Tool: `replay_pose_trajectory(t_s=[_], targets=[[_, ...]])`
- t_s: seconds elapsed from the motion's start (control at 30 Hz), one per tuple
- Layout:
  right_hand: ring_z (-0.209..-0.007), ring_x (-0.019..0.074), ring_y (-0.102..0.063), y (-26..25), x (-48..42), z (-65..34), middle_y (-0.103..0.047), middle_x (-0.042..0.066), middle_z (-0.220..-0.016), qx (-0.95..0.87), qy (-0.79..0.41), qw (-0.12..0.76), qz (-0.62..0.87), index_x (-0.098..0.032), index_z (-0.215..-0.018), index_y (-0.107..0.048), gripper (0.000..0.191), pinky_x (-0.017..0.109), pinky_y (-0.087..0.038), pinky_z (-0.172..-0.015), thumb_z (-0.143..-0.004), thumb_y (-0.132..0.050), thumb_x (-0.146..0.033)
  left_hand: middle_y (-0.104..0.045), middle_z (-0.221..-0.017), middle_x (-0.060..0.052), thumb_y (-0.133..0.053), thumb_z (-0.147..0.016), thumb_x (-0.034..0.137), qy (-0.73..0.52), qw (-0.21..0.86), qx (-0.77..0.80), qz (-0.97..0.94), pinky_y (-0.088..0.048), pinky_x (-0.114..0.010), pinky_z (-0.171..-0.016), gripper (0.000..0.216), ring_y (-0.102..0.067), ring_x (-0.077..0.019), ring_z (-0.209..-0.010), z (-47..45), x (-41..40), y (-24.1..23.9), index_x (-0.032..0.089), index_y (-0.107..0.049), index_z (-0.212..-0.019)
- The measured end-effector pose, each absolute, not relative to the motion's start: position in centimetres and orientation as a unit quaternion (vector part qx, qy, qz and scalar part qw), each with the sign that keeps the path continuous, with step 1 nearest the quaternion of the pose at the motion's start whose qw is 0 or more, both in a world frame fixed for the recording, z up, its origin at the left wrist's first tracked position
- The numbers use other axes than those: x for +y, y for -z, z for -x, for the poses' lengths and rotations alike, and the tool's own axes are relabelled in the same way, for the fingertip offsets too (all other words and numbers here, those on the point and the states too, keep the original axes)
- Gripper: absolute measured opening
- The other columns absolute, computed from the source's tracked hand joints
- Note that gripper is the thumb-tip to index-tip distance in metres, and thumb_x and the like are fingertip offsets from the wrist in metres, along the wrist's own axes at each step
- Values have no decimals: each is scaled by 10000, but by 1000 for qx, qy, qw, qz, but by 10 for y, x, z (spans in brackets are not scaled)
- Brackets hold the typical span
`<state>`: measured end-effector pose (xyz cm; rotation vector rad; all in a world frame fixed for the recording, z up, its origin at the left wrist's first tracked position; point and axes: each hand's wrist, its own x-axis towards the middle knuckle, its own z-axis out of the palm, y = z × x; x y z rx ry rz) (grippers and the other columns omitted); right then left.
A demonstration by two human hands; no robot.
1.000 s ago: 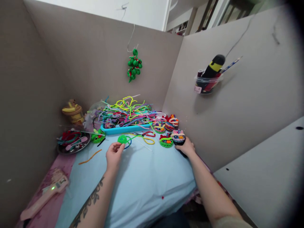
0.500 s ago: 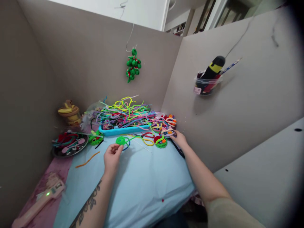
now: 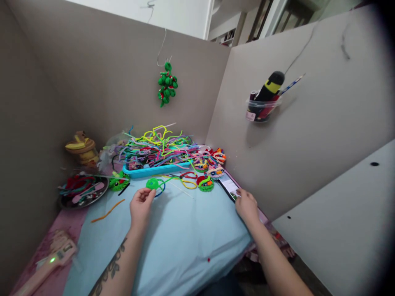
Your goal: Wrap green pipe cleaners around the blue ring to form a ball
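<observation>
My left hand (image 3: 142,204) pinches a flat, bright green coil of pipe cleaner (image 3: 152,183) above the blue cloth. A loose green tail runs from the coil to the right, and a dark blue loop shows behind it. My right hand (image 3: 247,204) is at the near end of a phone (image 3: 228,186) that lies on the table with its screen lit. The fingers are bent and the fingertips touch the screen area without gripping the phone. Just beyond the phone sit a pink crafted face (image 3: 215,171) and a green and red one (image 3: 205,183).
A blue tray (image 3: 157,169) is heaped with coloured pipe cleaners. Red-and-yellow-handled pliers (image 3: 189,183) lie before it. At left are a metal bowl (image 3: 105,190), an orange pipe cleaner (image 3: 108,211) and a pink glue gun (image 3: 46,267) with a green light. Grey panels (image 3: 123,74) enclose the table.
My right hand has left the pink crafted face and come nearer, down to the phone, whose screen is now lit. My left hand still holds the green coil. The view has shifted slightly.
</observation>
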<state>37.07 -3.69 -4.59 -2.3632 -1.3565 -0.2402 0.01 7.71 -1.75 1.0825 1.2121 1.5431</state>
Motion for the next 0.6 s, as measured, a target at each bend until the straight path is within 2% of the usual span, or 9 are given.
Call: replay_pose_trajectory(t_s=[0.1, 0.2, 0.23, 0.3, 0.37, 0.5, 0.6], targets=[[-1057, 281, -491, 34, -6, -355, -613, 169, -1022, -510, 38, 220, 831, -108, -1099, -529, 364, 395, -356, -887, -746, -440, -113, -580, -641, 24, -715, -589, 300, -619, 434, 484, -441, -403, -191, -554, 256, -526, -93, -585, -2, 75, 18, 162, -581, -758], [-1063, 279, -478, 15, 24, -318, -590, 171, -1056, -547, 14, 339, 765, -104, -1075, -541, 348, 405, -363, -893, -746, -429, -115, -579, -640, 22, -713, -590, 304, -623, 425, 487, -440, -405, -197, -564, 258, -529, -97, -589, -1, 76, 18, 159, -578, -755], [-1024, 262, -500, 9, 31, -299, -598, 157, -1031, -564, -12, 389, 728, -111, -1045, -555, 313, 391, -379, -880, -758, -430, -130, -578, -643, 21, -712, -592, 311, -627, 416, 495, -434, -405, -199, -561, 263, -528, -97, -585, 0, 77, 18, 158, -577, -758], [-855, 190, -562, 3, 42, -252, -633, 73, -903, -592, -47, 412, 691, -171, -959, -585, 225, 311, -441, -774, -802, -426, -196, -573, -648, 20, -706, -598, 332, -638, 395, 519, -410, -399, -202, -538, 281, -521, -97, -567, 3, 79, 17, 157, -572, -771], [-776, 156, -574, 1, 51, -201, -646, 34, -843, -654, -183, 429, 596, -193, -865, -627, 170, 267, -456, -701, -790, -476, -220, -562, -645, 22, -703, -600, 345, -653, 375, 537, -381, -390, -199, -515, 298, -513, -96, -555, 6, 81, 14, 156, -563, -781], [-674, 119, -534, 11, 73, -126, -621, 17, -825, -637, -293, 476, 532, -197, -955, -633, 231, 247, -443, -663, -739, -556, -230, -563, -639, 20, -711, -593, 338, -656, 361, 537, -389, -394, -196, -524, 293, -512, -93, -556, 6, 80, 11, 153, -553, -757], [-564, 103, -460, 23, 84, -107, -533, -29, -644, -551, -372, 540, 516, -186, -922, -617, 225, 223, -402, -555, -717, -573, -267, -568, -656, 14, -702, -610, 347, -630, 369, 534, -426, -402, -201, -531, 290, -523, -101, -568, 2, 77, 11, 155, -556, -772]])
